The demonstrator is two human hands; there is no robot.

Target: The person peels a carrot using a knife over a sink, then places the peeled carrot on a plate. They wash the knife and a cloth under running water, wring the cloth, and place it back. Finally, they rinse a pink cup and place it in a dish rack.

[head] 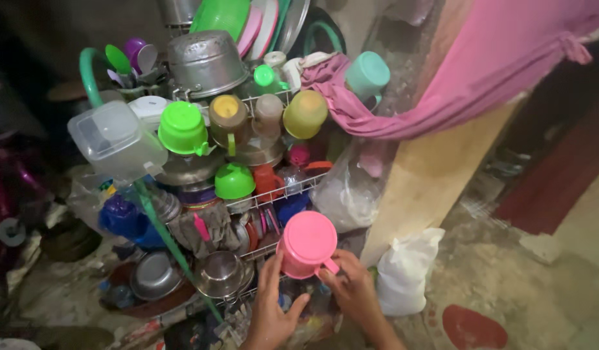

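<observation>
Both hands [312, 295], inverted pink mug [307, 244], handle rightward.

Your two hands are meeting at the pink cup [308, 243] low on a crowded wire rack [273, 194]. At twelve o'clock from the cup, hanging mugs, a green bowl [234, 181] and a metal pot [205, 61] are crowding every gap. At nine o'clock, a steel bowl [220, 273] and a slanting green hose [166, 236] are blocking the way. At three o'clock, a white sack [408, 269] and a tan post [435, 175] are standing close. Open floor is lying at four o'clock, beyond the sack, offering your hands free room.
</observation>
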